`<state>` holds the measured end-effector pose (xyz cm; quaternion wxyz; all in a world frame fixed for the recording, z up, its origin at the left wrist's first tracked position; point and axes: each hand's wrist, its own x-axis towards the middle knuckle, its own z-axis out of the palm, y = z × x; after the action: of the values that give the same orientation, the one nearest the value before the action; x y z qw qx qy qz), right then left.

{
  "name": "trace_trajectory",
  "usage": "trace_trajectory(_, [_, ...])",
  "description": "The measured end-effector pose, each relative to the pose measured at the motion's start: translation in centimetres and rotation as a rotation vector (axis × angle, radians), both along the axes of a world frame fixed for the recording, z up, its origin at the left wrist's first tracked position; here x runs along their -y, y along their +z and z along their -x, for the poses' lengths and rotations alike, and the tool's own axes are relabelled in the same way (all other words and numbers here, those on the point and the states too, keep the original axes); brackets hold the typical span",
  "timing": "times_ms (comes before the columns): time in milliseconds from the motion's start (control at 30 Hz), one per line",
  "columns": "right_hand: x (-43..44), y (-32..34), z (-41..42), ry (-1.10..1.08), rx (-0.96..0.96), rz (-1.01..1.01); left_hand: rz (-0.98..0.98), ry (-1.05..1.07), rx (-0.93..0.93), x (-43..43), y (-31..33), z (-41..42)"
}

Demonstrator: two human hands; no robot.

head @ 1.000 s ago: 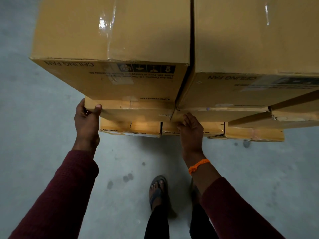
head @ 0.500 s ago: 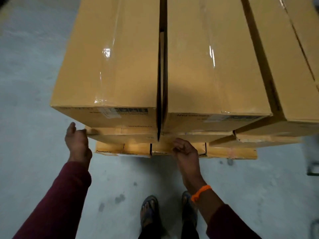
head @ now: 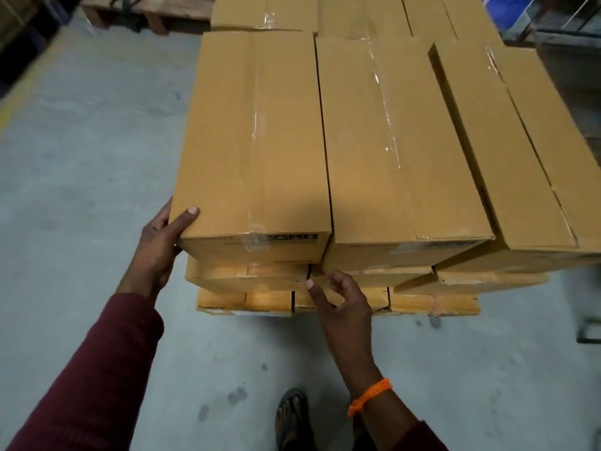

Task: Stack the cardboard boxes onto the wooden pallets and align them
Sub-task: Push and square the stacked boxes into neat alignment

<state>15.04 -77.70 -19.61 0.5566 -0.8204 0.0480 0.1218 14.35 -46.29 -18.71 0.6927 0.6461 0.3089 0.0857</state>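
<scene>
Long tan cardboard boxes lie side by side in a stack three layers high in front of me. The top left box (head: 253, 141) has my left hand (head: 156, 245) gripping its near left corner, thumb on the top face. My right hand (head: 338, 307), with an orange wrist band, hovers by the near ends of the second-layer boxes (head: 247, 276), fingers spread and holding nothing. The top middle box (head: 393, 148) and the top right box (head: 507, 148) lie beside the first. The pallet under the stack is hidden.
More boxes (head: 325, 14) lie behind the stack. A bare wooden pallet (head: 156, 8) stands at the far left on the grey concrete floor (head: 81, 157). Metal racking (head: 559, 24) is at the far right. My sandalled foot (head: 292, 418) stands close to the stack.
My left hand rose from the second-layer box to the top left box's corner and gripped it. My right hand opened and lifted off the lower boxes. The view tilted up, showing the whole top layer.
</scene>
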Motion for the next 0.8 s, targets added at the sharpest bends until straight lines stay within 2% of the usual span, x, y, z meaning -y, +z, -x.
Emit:
trace_trajectory(200, [0.7, 0.5, 0.3, -0.014, 0.009, 0.027, -0.001, -0.02, 0.01, -0.7, -0.2, 0.6])
trace_trajectory(333, [4.5, 2.6, -1.6, -0.208, 0.203, 0.079, -0.017, 0.013, -0.016, -0.5, 0.4, 0.2])
trace_trajectory(433, [8.9, 3.3, -6.0, -0.358, 0.359, 0.242, -0.089, 0.072, -0.068, 0.1, 1.2, -0.9])
trace_trajectory(567, [17.0, 4.1, -13.0, -0.565, 0.361, 0.393, -0.29, 0.103, -0.238, 0.1, 2.5, -3.3])
trace_trajectory(633, [21.1, 4.2, -16.3, -0.58, 0.322, 0.466, -0.49, 0.037, -0.367, -0.5, 2.6, -4.6])
trace_trajectory(733, [25.8, 4.3, -20.4, -0.443, 0.158, 0.686, -0.727, -0.06, -0.557, 0.7, 3.4, -8.3])
trace_trajectory(800, [26.6, 4.8, -22.0, -0.3, 0.045, 0.794, -0.892, -0.205, -0.707, 3.9, 4.9, -11.2])
